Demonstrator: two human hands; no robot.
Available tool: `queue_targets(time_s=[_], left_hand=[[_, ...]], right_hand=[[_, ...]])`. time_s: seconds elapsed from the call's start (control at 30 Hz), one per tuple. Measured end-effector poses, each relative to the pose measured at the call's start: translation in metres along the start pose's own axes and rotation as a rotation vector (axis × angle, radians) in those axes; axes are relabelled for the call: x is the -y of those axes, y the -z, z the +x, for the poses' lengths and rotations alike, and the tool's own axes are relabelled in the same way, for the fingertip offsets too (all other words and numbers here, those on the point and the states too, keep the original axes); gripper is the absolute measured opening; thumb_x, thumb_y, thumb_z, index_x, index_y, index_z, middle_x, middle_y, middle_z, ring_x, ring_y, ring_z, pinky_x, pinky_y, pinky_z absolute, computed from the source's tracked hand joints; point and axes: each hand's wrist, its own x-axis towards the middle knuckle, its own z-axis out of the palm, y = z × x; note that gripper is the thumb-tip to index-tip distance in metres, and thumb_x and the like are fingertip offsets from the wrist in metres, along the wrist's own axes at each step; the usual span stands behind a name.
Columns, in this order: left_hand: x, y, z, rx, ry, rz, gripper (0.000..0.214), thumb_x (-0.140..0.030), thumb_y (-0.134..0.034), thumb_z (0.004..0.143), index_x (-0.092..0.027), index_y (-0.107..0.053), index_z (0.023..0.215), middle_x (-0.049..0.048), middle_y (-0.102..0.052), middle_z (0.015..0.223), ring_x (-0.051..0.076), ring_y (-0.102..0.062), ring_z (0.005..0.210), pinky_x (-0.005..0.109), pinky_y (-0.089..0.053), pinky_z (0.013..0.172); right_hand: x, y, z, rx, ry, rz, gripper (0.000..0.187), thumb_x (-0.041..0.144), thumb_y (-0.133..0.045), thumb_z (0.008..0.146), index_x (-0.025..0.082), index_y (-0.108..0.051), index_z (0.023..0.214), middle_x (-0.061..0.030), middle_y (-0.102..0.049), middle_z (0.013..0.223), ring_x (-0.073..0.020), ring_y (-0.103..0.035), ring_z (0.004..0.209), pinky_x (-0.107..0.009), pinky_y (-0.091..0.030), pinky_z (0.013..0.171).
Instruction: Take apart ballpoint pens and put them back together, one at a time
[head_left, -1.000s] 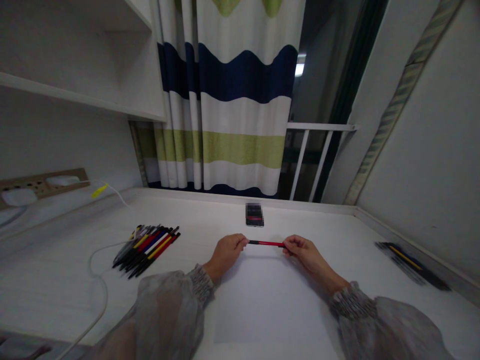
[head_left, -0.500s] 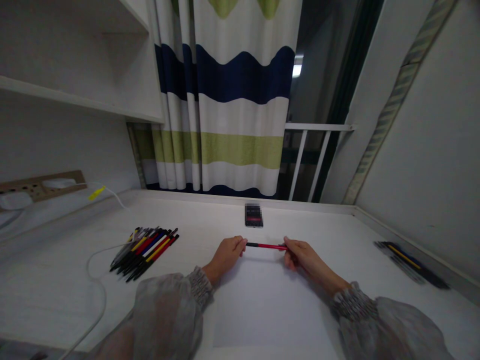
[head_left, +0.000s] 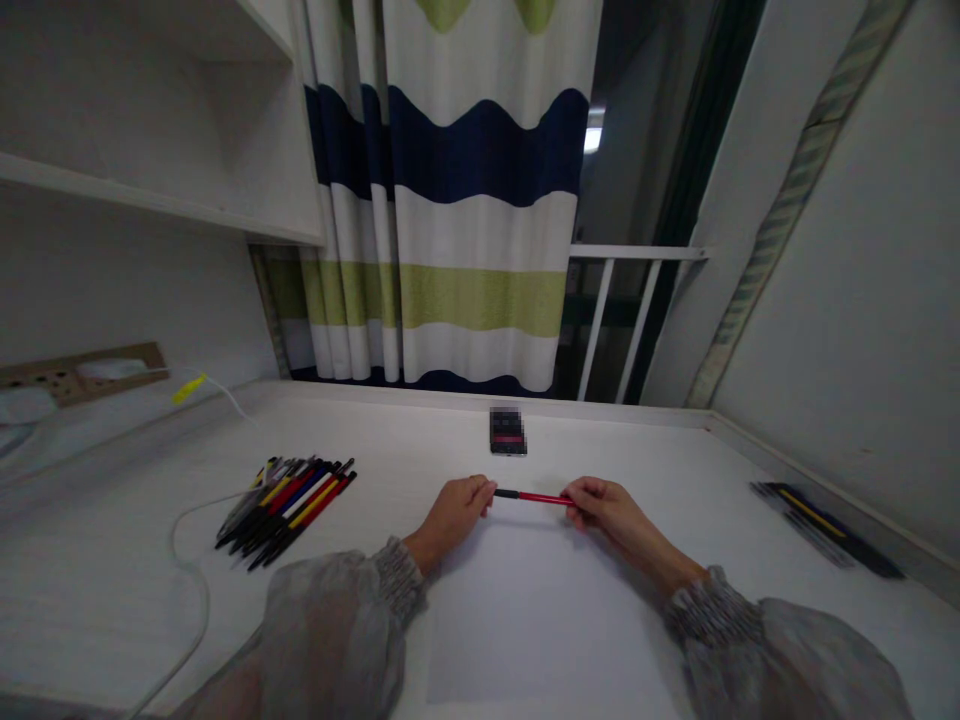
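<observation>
A red pen (head_left: 541,497) with a black grip section lies level between my two hands, over the far edge of a white sheet of paper (head_left: 540,620). My left hand (head_left: 456,512) pinches the black end between thumb and fingers. At the red end, my right hand (head_left: 602,508) has its thumb and forefinger closed on the barrel, and its other fingers are curled below. Both pen tips are hidden by the fingers.
Several pens (head_left: 289,508) lie in a pile at the left, with a white cable (head_left: 202,590) beside them. A phone (head_left: 508,432) rests at the back. More pens (head_left: 829,530) lie by the right wall. A power strip (head_left: 82,372) is at the far left.
My right thumb and fingers have shifted slightly at the red end of the pen. Both hands still hold it in nearly the same place.
</observation>
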Motion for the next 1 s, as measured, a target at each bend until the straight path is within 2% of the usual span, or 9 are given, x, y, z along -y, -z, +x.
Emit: queue_targets(time_s=[0.1,0.2,0.27,0.37,0.47,0.57,0.7,0.8,1.0], left_hand=[[0.0002,0.0001,0.0006,-0.006,0.010,0.012,0.037,-0.041,-0.028,0.081,-0.018,-0.045,0.056,-0.0024,-0.047,0.051,0.013,-0.047,0.053,0.025,-0.035,0.057],[0.0004,-0.0001,0.0009,-0.014,0.007,0.013,0.038,-0.041,-0.028,0.081,-0.019,-0.045,0.056,-0.0025,-0.046,0.051,0.013,-0.047,0.053,0.025,-0.035,0.057],[0.0003,-0.0003,0.0008,-0.016,0.002,0.008,0.037,-0.040,-0.028,0.081,-0.018,-0.045,0.056,-0.0025,-0.047,0.051,0.013,-0.047,0.053,0.024,-0.035,0.057],[0.0000,-0.0004,0.0004,-0.013,0.008,0.010,0.037,-0.040,-0.029,0.081,-0.018,-0.046,0.057,-0.0023,-0.048,0.052,0.013,-0.048,0.053,0.024,-0.035,0.057],[0.0003,-0.0003,0.0002,-0.014,0.008,0.021,0.037,-0.040,-0.029,0.081,-0.018,-0.046,0.057,-0.0023,-0.048,0.052,0.013,-0.048,0.054,0.024,-0.035,0.057],[0.0012,0.0001,0.0006,-0.018,0.012,0.025,0.038,-0.041,-0.029,0.081,-0.018,-0.046,0.056,-0.0026,-0.047,0.051,0.012,-0.047,0.053,0.024,-0.034,0.057],[0.0013,0.0008,0.0010,-0.024,0.005,0.019,0.037,-0.040,-0.030,0.081,-0.018,-0.047,0.056,-0.0030,-0.047,0.051,0.012,-0.046,0.052,0.024,-0.034,0.057],[0.0006,0.0008,0.0006,-0.036,0.005,0.014,0.037,-0.040,-0.031,0.081,-0.018,-0.047,0.057,-0.0031,-0.048,0.051,0.012,-0.046,0.052,0.024,-0.034,0.057],[0.0031,-0.0012,0.0005,-0.034,0.016,-0.001,0.037,-0.040,-0.030,0.082,-0.018,-0.048,0.057,-0.0026,-0.049,0.051,0.012,-0.047,0.052,0.024,-0.035,0.056]], right_hand=[[0.0007,0.0008,0.0009,-0.052,0.098,0.015,0.030,0.031,-0.078,0.045,0.015,-0.060,0.062,0.0023,-0.059,0.057,-0.0068,-0.052,0.051,-0.019,-0.040,0.050],[0.0036,-0.0008,-0.0009,-0.061,0.068,0.071,0.031,0.037,-0.075,0.051,0.017,-0.061,0.072,0.0005,-0.062,0.070,-0.0094,-0.056,0.061,-0.021,-0.044,0.055],[0.0031,-0.0013,-0.0014,-0.036,-0.012,0.074,0.034,0.047,-0.066,0.060,0.017,-0.060,0.075,-0.0010,-0.062,0.068,-0.0105,-0.055,0.054,-0.023,-0.042,0.048],[-0.0012,0.0007,0.0009,0.016,-0.089,-0.014,0.037,0.051,-0.063,0.061,0.015,-0.055,0.061,-0.0006,-0.058,0.050,-0.0078,-0.045,0.037,-0.022,-0.034,0.038],[-0.0029,0.0035,0.0039,-0.028,0.005,-0.030,0.031,0.039,-0.074,0.050,0.014,-0.056,0.057,0.0016,-0.056,0.049,-0.0064,-0.045,0.042,-0.021,-0.035,0.043],[0.0010,0.0031,0.0032,-0.090,0.102,0.034,0.031,0.030,-0.079,0.044,0.016,-0.059,0.065,0.0025,-0.058,0.060,-0.0078,-0.051,0.054,-0.020,-0.040,0.052],[0.0036,0.0002,-0.0004,-0.059,-0.056,0.065,0.035,0.049,-0.064,0.062,0.018,-0.059,0.077,-0.0013,-0.061,0.066,-0.0112,-0.055,0.051,-0.023,-0.041,0.045],[-0.0002,0.0012,0.0009,0.007,-0.127,0.002,0.040,0.055,-0.060,0.062,0.015,-0.055,0.060,-0.0005,-0.055,0.046,-0.0085,-0.044,0.034,-0.022,-0.031,0.034],[-0.0003,0.0054,0.0053,-0.056,0.080,0.056,0.029,0.029,-0.079,0.045,0.016,-0.059,0.062,0.0034,-0.058,0.056,-0.0061,-0.051,0.051,-0.018,-0.041,0.051]])
